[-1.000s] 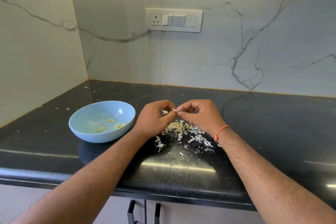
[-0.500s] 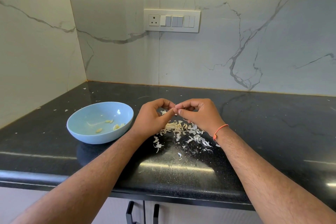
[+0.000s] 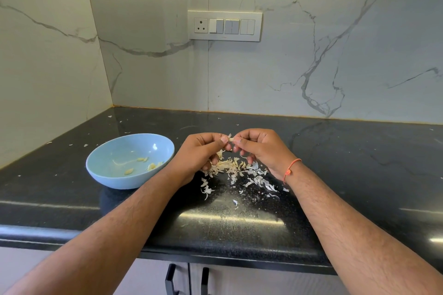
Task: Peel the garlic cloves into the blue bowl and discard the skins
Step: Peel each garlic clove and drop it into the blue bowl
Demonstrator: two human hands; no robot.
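Between the two hands, raised a little above the black worktop (image 3: pixel 359 175), sits the garlic clove (image 3: pixel 230 139), pinched at once by the fingertips of the left hand (image 3: pixel 200 154) and the right hand (image 3: pixel 260 147). It is too small to tell its long axis for sure, though it seems to run across from one pinch to the other. Both hands are curled, knuckles up, forearms converging from the near edge. The blue bowl (image 3: pixel 100 170) stands on the worktop to the left, just beside the left wrist, so that hand is the nearer one for dropping the clove in. A few peeled cloves (image 3: pixel 143 163) already lie inside. The loose skins (image 3: pixel 235 170) lie scattered directly below the hands.
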